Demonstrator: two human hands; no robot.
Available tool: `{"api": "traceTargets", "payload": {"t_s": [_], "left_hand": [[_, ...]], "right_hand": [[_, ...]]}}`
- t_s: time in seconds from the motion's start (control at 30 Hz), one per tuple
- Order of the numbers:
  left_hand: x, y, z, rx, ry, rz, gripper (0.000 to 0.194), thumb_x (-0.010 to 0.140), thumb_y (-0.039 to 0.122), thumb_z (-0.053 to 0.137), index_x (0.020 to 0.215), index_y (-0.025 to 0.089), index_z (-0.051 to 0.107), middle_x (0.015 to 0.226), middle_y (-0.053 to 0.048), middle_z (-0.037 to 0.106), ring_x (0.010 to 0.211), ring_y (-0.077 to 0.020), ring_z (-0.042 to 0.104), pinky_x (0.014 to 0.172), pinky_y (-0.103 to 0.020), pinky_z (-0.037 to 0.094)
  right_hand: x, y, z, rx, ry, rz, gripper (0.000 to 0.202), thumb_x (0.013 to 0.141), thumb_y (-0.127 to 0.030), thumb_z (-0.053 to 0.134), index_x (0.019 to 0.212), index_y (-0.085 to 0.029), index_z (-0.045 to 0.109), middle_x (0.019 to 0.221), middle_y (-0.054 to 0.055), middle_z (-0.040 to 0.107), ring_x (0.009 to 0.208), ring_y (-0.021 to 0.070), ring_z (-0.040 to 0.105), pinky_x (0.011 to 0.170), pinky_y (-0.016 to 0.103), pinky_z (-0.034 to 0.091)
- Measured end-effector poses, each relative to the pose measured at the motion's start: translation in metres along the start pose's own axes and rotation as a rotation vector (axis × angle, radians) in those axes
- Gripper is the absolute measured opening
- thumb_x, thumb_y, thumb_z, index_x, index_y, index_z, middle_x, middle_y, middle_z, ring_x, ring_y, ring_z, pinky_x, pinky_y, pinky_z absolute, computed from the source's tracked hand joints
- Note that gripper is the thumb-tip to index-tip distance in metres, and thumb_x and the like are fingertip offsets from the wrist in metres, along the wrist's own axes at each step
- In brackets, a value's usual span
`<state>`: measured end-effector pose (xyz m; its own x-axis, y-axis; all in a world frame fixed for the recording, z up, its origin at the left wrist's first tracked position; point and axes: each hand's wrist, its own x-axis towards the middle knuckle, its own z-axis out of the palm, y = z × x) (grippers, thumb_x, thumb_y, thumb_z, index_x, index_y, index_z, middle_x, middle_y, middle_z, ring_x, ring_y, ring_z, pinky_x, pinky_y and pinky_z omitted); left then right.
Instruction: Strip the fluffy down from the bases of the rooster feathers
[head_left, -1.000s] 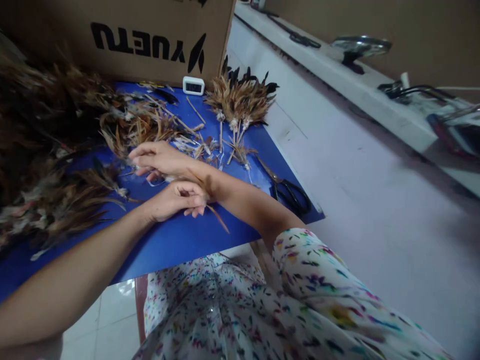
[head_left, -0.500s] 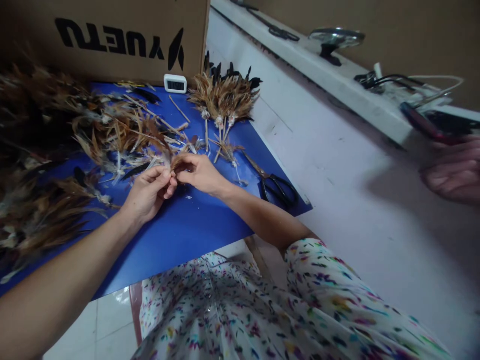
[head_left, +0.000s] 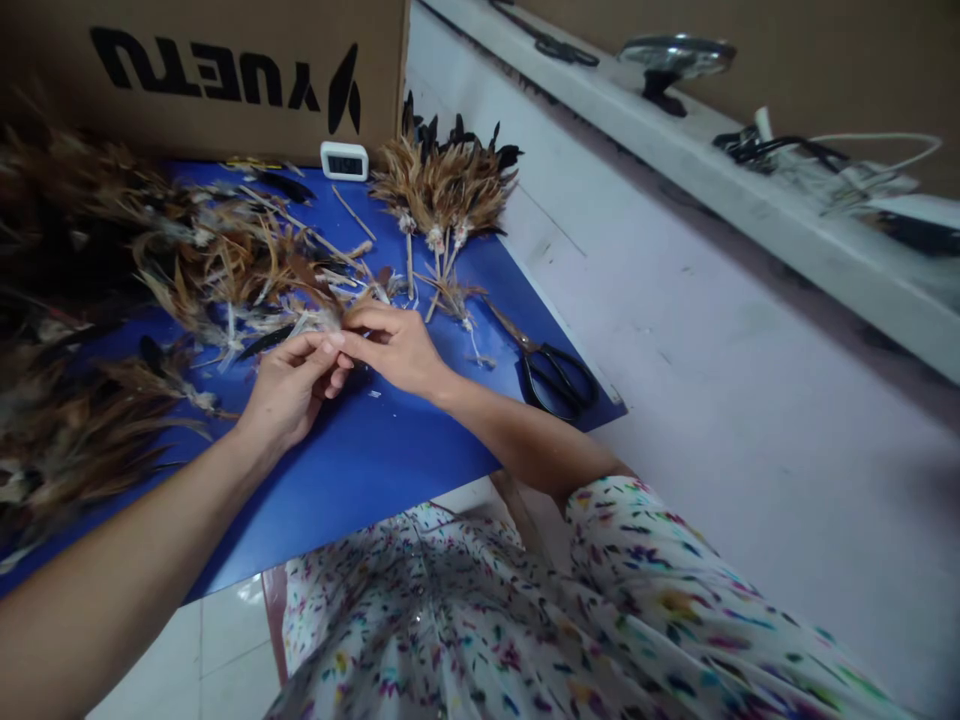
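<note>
A brown feather [head_left: 325, 317] is pinched by the fingertips of the left hand [head_left: 289, 387], above the desk [head_left: 367, 455]. Against them the right hand [head_left: 405, 352] is pressed, fingers curled; whether anything is gripped there cannot be told. Scissors [head_left: 571, 385] are laid near the front right corner, feather bundles [head_left: 450, 185] farther back by the right edge.

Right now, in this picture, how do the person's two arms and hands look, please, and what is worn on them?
Left hand and right hand are bare; I see no gloves, rings or watch. On the right arm, a white sleeve with multicoloured flecks ends near the elbow. No sleeve shows on the left arm.
</note>
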<state>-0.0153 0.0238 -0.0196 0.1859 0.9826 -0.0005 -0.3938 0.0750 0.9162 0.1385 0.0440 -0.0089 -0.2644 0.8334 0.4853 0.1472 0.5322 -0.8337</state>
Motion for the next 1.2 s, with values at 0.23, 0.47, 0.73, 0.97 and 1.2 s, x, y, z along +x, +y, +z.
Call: {"api": "traceTargets", "payload": {"t_s": [0.23,0.47,0.73,0.97,1.2], "left_hand": [[0.001,0.002,-0.002,0.009,-0.016,-0.069,0.028,0.062,0.036,0.090,0.067,0.014,0.073,0.060,-0.002,0.064,0.046,-0.0066,0.051,0.040,-0.016,0.039],[0.002,0.004,-0.009,0.009,-0.067,-0.154,0.030,0.060,0.035,0.091,0.067,0.012,0.074,0.058,-0.003,0.063,0.047,-0.0068,0.052,0.041,-0.016,0.040],[0.001,0.006,-0.007,-0.010,-0.029,-0.196,0.033,0.054,0.033,0.094,0.066,0.011,0.072,0.057,-0.003,0.063,0.046,-0.0071,0.053,0.041,-0.016,0.040],[0.003,0.010,-0.007,-0.032,0.052,-0.132,0.034,0.054,0.031,0.093,0.071,0.012,0.071,0.059,-0.002,0.064,0.046,-0.0061,0.051,0.040,-0.016,0.039],[0.013,0.012,-0.019,-0.056,0.139,0.004,0.032,0.058,0.030,0.091,0.074,0.014,0.068,0.064,0.000,0.064,0.047,-0.0045,0.050,0.042,-0.015,0.039]], "right_hand": [[0.001,0.004,-0.001,0.097,0.011,0.034,0.035,0.081,-0.050,0.072,0.071,-0.017,0.068,0.074,0.000,0.062,0.074,0.0097,0.058,0.076,0.025,0.049],[0.001,-0.002,-0.003,0.169,-0.033,0.077,0.041,0.080,-0.055,0.071,0.063,-0.017,0.064,0.071,-0.001,0.059,0.073,0.0097,0.055,0.077,0.026,0.048],[-0.001,-0.004,-0.002,0.192,-0.041,0.126,0.033,0.080,-0.046,0.073,0.065,-0.018,0.065,0.072,-0.002,0.058,0.072,0.0093,0.054,0.074,0.025,0.045],[0.007,0.012,-0.013,0.081,0.023,0.130,0.030,0.090,-0.042,0.062,0.092,-0.015,0.072,0.090,0.003,0.070,0.083,0.0127,0.062,0.081,0.027,0.047],[0.013,0.035,-0.034,-0.726,-0.083,0.097,0.025,0.093,-0.021,0.059,0.114,-0.016,0.071,0.114,0.011,0.069,0.109,0.0225,0.056,0.100,0.039,0.039]]}}
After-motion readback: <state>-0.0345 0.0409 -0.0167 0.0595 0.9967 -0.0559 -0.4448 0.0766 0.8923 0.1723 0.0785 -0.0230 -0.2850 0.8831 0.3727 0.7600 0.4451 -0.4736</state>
